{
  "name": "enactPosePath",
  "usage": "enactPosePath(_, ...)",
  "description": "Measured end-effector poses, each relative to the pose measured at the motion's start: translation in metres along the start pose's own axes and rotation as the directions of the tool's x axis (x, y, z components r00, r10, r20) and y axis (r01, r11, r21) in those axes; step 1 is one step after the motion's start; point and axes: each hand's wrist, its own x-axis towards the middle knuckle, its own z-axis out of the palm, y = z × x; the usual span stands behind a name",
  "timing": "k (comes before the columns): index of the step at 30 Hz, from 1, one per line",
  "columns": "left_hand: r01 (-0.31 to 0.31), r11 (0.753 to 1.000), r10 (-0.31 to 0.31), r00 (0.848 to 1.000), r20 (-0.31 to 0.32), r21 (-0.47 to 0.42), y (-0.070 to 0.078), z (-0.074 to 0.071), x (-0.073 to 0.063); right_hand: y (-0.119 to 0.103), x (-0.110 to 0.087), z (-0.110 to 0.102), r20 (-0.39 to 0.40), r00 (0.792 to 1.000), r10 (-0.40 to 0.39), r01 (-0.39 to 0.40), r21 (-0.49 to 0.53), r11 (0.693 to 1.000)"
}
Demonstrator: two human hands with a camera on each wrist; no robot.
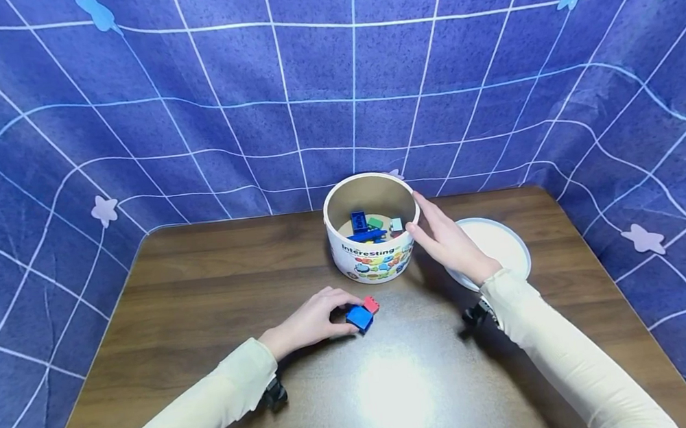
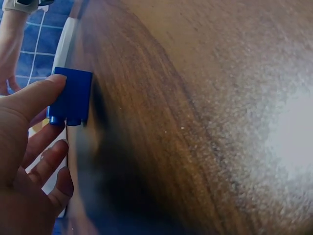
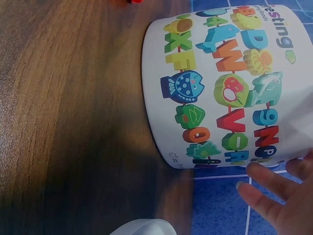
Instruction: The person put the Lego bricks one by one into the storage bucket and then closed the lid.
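My left hand (image 1: 319, 320) pinches a blue toy brick (image 1: 360, 318) between thumb and fingers, low over the wooden table. In the left wrist view the thumb lies on the flat face of the blue brick (image 2: 73, 95), whose studs point down in that picture. Right beside it is a small red brick (image 1: 372, 304). At the right side of a white printed tub (image 1: 375, 266), my right hand (image 1: 448, 242) rests against the rim with fingers and thumb spread. The right wrist view shows its fingers (image 3: 269, 183) extended along the tub's side.
Inside the tub lie several pieces, including a dark blue brick (image 1: 359, 222), a green brick (image 1: 375, 222) and a long blue piece (image 1: 366, 236). A round white lid (image 1: 500, 237) lies right of the tub, partly under the right forearm. A blue curtain (image 1: 321, 119) hangs behind the table.
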Motion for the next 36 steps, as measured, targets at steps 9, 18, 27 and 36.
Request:
enactPosePath(9,0.025,1.000,-0.025,1.000,0.011,-0.008,0.000,0.000,0.000,-0.001,0.000,0.000,-0.004,1.000,-0.006,0.006,-0.003,1.000)
enactPosePath(18,0.009,1.000,-0.009,1.000,-0.004,-0.001,-0.003,0.000,-0.001,-0.002,0.000,-0.001,0.001,1.000,-0.003,0.003,0.006,1.000)
enactPosePath(27,-0.009,1.000,0.009,1.000,-0.027,0.003,0.002,-0.008,-0.008,-0.001,0.000,0.000,0.009,1.000,0.003,-0.003,0.001,1.000)
enactPosePath(36,-0.052,0.998,0.054,0.996,-0.068,0.028,0.019,-0.030,-0.010,0.000,0.000,0.000,0.004,1.000,-0.002,0.002,-0.008,1.000)
